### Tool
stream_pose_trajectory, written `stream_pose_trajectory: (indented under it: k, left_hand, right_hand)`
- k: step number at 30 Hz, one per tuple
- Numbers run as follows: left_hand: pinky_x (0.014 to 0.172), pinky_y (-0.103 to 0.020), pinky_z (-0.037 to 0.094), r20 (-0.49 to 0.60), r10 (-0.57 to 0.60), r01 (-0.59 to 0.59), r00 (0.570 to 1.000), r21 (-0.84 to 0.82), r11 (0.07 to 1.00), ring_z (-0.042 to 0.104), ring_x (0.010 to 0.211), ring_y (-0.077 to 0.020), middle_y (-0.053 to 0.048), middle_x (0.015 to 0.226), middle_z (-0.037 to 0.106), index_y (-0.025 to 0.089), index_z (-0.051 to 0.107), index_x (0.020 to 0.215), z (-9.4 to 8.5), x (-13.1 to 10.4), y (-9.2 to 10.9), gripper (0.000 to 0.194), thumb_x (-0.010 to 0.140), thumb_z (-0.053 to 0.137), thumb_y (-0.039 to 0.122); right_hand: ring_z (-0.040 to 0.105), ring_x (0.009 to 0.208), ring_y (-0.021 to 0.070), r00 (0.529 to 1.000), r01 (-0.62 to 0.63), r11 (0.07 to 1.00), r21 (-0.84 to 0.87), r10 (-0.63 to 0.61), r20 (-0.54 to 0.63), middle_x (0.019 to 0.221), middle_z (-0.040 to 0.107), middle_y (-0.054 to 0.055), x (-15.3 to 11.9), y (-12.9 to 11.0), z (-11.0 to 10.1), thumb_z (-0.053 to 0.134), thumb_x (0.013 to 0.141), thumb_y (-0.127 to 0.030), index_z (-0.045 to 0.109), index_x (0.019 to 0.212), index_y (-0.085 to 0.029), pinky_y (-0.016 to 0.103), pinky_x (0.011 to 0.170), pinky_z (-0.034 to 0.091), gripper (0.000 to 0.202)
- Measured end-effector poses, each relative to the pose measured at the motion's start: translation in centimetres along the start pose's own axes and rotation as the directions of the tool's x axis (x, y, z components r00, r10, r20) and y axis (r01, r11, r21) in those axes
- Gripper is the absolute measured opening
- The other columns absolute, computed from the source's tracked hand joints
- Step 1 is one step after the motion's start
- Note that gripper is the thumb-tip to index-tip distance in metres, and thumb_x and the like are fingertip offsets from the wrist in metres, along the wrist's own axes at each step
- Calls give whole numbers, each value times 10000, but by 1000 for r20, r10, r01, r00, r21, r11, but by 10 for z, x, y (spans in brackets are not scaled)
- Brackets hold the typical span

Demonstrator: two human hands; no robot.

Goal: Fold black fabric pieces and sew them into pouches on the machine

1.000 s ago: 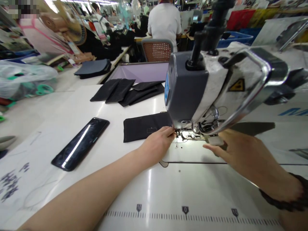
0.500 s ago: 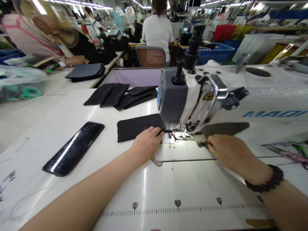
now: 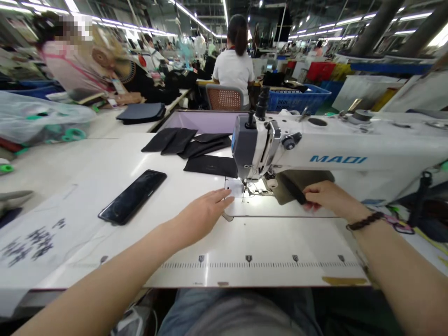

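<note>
My left hand (image 3: pixel 205 212) lies on the white machine table with its fingers stretched out, just left of the needle plate (image 3: pixel 259 189). It holds nothing. Behind it, a flat black fabric piece (image 3: pixel 210 165) rests to the left of the sewing machine's head (image 3: pixel 243 144). On the machine's right side, my right hand (image 3: pixel 324 196) pinches a narrow dark fabric piece (image 3: pixel 294 189). Under the machine arm lies a larger olive-grey sheet (image 3: pixel 315 177), partly behind that piece and my right hand. The presser foot area is lit.
Several black fabric pieces (image 3: pixel 178 141) lie behind on the table. A black phone (image 3: pixel 133 198) is at left, near a sheet with handwriting (image 3: pixel 38 238). Pink-handled scissors (image 3: pixel 399 226) sit at far right. Other people work ahead, one on a chair (image 3: pixel 224 98).
My left hand has let go of the black fabric piece, which now lies farther back. My right hand now has a dark piece in its fingers, right of the needle. The view has tilted up.
</note>
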State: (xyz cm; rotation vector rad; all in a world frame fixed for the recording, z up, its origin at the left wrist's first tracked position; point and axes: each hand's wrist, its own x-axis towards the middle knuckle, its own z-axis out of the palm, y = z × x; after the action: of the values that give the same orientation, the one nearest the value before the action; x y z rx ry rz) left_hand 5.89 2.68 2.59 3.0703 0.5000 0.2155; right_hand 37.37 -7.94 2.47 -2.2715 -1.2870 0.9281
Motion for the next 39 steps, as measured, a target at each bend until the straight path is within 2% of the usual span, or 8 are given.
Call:
stream_pose_trajectory:
  k: [7, 19, 22, 26, 30, 33, 36, 39]
  left_hand:
    - [974, -342, 382, -18, 78, -79, 997, -43, 996, 426, 1171, -205, -125, 1265, 455, 116, 449, 1193, 3, -8, 30, 367, 829, 414, 98]
    - [949, -360, 405, 11, 115, -115, 993, -30, 993, 444, 1152, -227, -137, 1260, 456, 106, 439, 1199, -1, -10, 41, 376, 822, 443, 106]
    - [950, -364, 404, -12, 110, -111, 994, -69, 991, 439, 1155, -224, -131, 1257, 456, 113, 426, 1203, -1, -9, 43, 375, 828, 432, 108]
    - [983, -349, 368, -116, 102, -120, 988, -165, 979, 343, 1227, -213, -143, 1324, 368, 103, 300, 1286, -1, 5, 59, 475, 827, 426, 97]
    - [1034, -438, 258, -264, 193, -237, 945, -149, 960, 148, 1304, -265, -127, 1408, 211, 131, 247, 1315, 0, 35, 96, 524, 824, 428, 102]
    - [1027, -459, 254, -151, 347, -368, 926, -145, 918, 327, 1233, -262, -118, 1286, 424, 121, 510, 1093, 6, 47, 115, 271, 841, 411, 128]
    - [908, -363, 420, 109, 350, -318, 930, -234, 919, 591, 902, -205, -90, 897, 633, 111, 593, 746, 11, 31, 102, 148, 807, 459, 114]
    - [860, -317, 456, 69, 201, -161, 977, -380, 911, 563, 975, -200, -111, 1063, 584, 119, 579, 864, 8, -12, 65, 138, 780, 471, 101]
  right_hand:
    - [548, 487, 96, 999, -25, 974, 226, 13, 52, 574, 613, 32, 3, 8, 4, 480, 643, -209, 580, 678, -143, 185, 453, 427, 125]
    - [496, 440, 92, 998, -5, 961, 278, -15, 68, 497, 568, 13, 12, 3, 3, 546, 573, -215, 570, 583, -152, 197, 436, 402, 68]
    - [467, 438, 87, 1000, 15, 952, 306, -19, 8, 534, 567, 21, -1, 8, -13, 544, 588, -289, 564, 608, -157, 210, 442, 391, 135]
    - [431, 420, 93, 999, 24, 949, 314, -16, -30, 506, 533, 12, -47, 22, -26, 559, 572, -368, 543, 569, -177, 231, 427, 363, 192]
    - [461, 420, 115, 995, 18, 988, 154, -33, 95, 475, 524, -9, -106, 15, 7, 500, 656, -379, 561, 604, -188, 235, 424, 355, 207]
    - [513, 470, 121, 966, 142, 990, -7, -137, 218, 509, 557, -16, -139, -7, 47, 442, 721, -270, 577, 625, -194, 220, 452, 377, 182]
    - [593, 683, 139, 897, 349, 937, -29, -325, 301, 732, 638, -7, -154, -17, 68, 451, 756, -238, 625, 757, -227, 219, 613, 455, 175]
    - [569, 954, 186, 877, 460, 882, -104, -432, 211, 1063, 606, 40, -150, -5, 67, 519, 761, -353, 570, 1081, -263, 272, 806, 460, 336]
